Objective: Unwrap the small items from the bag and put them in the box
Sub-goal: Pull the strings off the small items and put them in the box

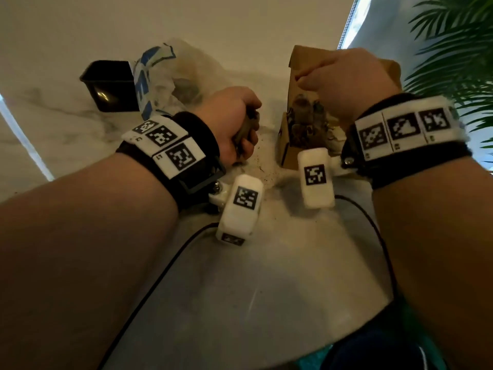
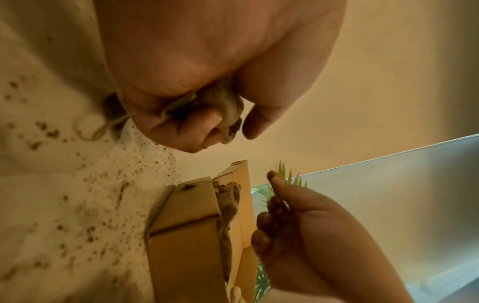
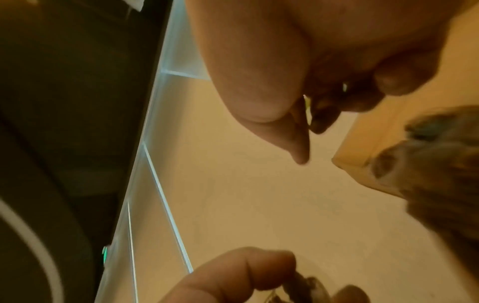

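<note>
Pale marble tabletop (image 1: 266,276) lies under both our hands, peppered with dark crumbs (image 2: 85,184) between them. What our left hand (image 1: 232,121) clenches is mostly hidden in the fist: a small crumpled brownish item (image 2: 220,108) of which only wrinkled edges poke out between thumb and fingers, so we cannot tell what it is. Our right hand (image 1: 344,81) hovers over the open cardboard box (image 1: 290,145), fingers curled and thumb against forefinger; the wrist view is blurred, and we cannot make out whether it pinches anything. The box stands just right of our left hand, its far flap hidden behind the right hand, and holds a heap of brownish small items (image 1: 306,116), indistinct in every view. Beyond the left hand lies the white and blue plastic bag (image 1: 154,76), crumpled, with a black square container (image 1: 109,86) to its left. Green palm fronds (image 1: 458,49) stand past the right wrist. Both wrists wear black bands with printed markers.
</note>
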A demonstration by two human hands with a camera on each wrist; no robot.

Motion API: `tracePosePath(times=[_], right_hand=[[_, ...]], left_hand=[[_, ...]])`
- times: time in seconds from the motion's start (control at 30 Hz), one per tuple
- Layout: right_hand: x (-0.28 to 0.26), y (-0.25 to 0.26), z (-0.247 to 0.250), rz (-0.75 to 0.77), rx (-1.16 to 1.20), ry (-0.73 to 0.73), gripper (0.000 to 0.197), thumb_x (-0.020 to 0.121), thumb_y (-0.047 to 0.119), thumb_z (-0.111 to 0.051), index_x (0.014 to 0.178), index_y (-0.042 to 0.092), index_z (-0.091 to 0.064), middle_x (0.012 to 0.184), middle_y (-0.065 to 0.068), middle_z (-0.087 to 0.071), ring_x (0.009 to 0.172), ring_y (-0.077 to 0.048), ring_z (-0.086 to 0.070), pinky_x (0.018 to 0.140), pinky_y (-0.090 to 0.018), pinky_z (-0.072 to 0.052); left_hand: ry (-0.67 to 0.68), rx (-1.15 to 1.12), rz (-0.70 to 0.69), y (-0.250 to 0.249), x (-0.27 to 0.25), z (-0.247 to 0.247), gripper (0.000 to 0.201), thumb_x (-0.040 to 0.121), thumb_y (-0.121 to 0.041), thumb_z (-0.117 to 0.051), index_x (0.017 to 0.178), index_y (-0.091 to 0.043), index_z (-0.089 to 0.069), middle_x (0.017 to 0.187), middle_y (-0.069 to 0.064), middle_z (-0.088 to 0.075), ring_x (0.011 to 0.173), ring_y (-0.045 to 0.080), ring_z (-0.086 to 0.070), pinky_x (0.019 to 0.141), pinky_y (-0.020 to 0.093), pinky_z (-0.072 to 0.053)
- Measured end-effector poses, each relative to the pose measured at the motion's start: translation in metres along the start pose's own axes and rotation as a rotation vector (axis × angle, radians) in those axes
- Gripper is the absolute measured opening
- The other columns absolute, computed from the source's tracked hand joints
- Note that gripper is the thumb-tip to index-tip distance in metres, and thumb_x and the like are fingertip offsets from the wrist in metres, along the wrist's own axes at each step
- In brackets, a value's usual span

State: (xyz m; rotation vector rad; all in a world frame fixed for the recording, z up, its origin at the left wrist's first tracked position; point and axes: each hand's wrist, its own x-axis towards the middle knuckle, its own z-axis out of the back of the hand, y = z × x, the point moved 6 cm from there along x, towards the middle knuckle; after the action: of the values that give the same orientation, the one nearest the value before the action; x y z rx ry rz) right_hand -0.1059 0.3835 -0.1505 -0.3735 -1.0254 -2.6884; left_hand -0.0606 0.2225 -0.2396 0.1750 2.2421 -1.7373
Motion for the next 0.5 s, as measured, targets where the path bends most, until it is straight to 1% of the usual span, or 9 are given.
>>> tracePosePath(times=[0.03, 0.07, 0.1, 0.13, 0.17, 0.2, 0.3, 0.4, 0.5], right_hand=[[0.004, 0.009, -0.003, 0.049, -0.228, 0.089, 0.038, 0.1, 0.007, -0.05, 0.135, 0.016, -0.063, 0.139, -0.002, -0.059, 0.123, -0.021, -0.057, 0.102, -0.034, -0.047], [0.011, 0.015, -0.005, 0.097, -0.42, 0.134, 0.04, 0.1, 0.008, -0.05, 0.138, 0.017, -0.06, 0.139, -0.004, -0.059, 0.122, -0.025, -0.057, 0.1, -0.038, -0.048], [0.02, 0.019, -0.007, 0.075, -0.524, 0.179, 0.036, 0.098, 0.015, -0.055, 0.133, 0.02, -0.064, 0.129, -0.002, -0.065, 0.108, -0.023, -0.063, 0.089, -0.036, -0.052], [0.026, 0.023, -0.01, 0.052, -0.574, 0.214, 0.031, 0.094, 0.025, -0.062, 0.123, 0.025, -0.07, 0.115, 0.001, -0.07, 0.088, -0.016, -0.064, 0.073, -0.031, -0.052], [0.034, 0.023, -0.015, 0.053, -0.605, 0.234, 0.027, 0.088, 0.033, -0.067, 0.115, 0.031, -0.073, 0.104, 0.003, -0.071, 0.074, -0.011, -0.06, 0.064, -0.027, -0.049], [0.038, 0.023, -0.025, 0.089, -0.701, 0.315, 0.026, 0.085, 0.038, -0.069, 0.111, 0.033, -0.074, 0.1, 0.005, -0.071, 0.072, -0.01, -0.06, 0.064, -0.027, -0.048], [0.048, 0.017, -0.051, 0.179, -0.934, 0.404, 0.034, 0.09, 0.044, -0.066, 0.115, 0.022, -0.074, 0.111, 0.0, -0.07, 0.104, -0.022, -0.063, 0.092, -0.036, -0.05], [0.052, 0.011, -0.059, 0.098, -1.021, 0.444, 0.029, 0.09, 0.037, -0.07, 0.107, 0.014, -0.071, 0.107, -0.001, -0.068, 0.101, -0.024, -0.063, 0.087, -0.038, -0.049], [0.069, 0.0, -0.07, 0.14, -1.12, 0.478, 0.045, 0.092, 0.046, -0.065, 0.125, 0.016, -0.067, 0.129, -0.009, -0.063, 0.122, -0.028, -0.057, 0.103, -0.044, -0.043]], left_hand=[[-0.002, 0.008, 0.006, 0.0, 0.001, 0.0, 0.017, 0.093, -0.024, -0.055, 0.079, -0.015, -0.049, 0.072, 0.003, -0.05, 0.05, 0.013, -0.044, 0.039, 0.019, -0.03], [-0.004, 0.015, 0.004, 0.0, 0.001, 0.0, 0.016, 0.093, -0.021, -0.054, 0.079, -0.015, -0.049, 0.073, 0.003, -0.05, 0.05, 0.013, -0.044, 0.039, 0.019, -0.03], [-0.012, 0.017, -0.001, -0.001, 0.002, 0.0, 0.014, 0.093, -0.019, -0.054, 0.08, -0.016, -0.049, 0.074, 0.003, -0.05, 0.05, 0.013, -0.043, 0.039, 0.019, -0.029], [-0.019, 0.018, -0.006, -0.001, 0.002, 0.001, 0.013, 0.093, -0.016, -0.054, 0.081, -0.016, -0.048, 0.074, 0.003, -0.05, 0.05, 0.013, -0.043, 0.039, 0.019, -0.029], [-0.023, 0.018, -0.007, -0.001, 0.002, 0.002, 0.013, 0.093, -0.015, -0.053, 0.082, -0.016, -0.048, 0.074, 0.003, -0.049, 0.051, 0.013, -0.042, 0.039, 0.018, -0.029], [-0.024, 0.016, -0.006, -0.001, 0.001, 0.003, 0.013, 0.094, -0.015, -0.053, 0.082, -0.016, -0.048, 0.074, 0.003, -0.049, 0.051, 0.013, -0.041, 0.039, 0.018, -0.029], [-0.022, 0.0, 0.001, 0.0, 0.001, 0.004, 0.014, 0.094, -0.015, -0.052, 0.081, -0.016, -0.047, 0.072, 0.002, -0.047, 0.051, 0.012, -0.041, 0.038, 0.018, -0.029], [-0.024, -0.013, 0.006, 0.001, 0.001, 0.004, 0.013, 0.094, -0.016, -0.053, 0.081, -0.016, -0.048, 0.072, 0.002, -0.048, 0.051, 0.012, -0.042, 0.038, 0.017, -0.03], [-0.029, -0.016, 0.003, 0.0, 0.001, 0.005, 0.015, 0.094, -0.015, -0.053, 0.079, -0.017, -0.048, 0.072, 0.002, -0.048, 0.052, 0.012, -0.041, 0.04, 0.017, -0.029]])
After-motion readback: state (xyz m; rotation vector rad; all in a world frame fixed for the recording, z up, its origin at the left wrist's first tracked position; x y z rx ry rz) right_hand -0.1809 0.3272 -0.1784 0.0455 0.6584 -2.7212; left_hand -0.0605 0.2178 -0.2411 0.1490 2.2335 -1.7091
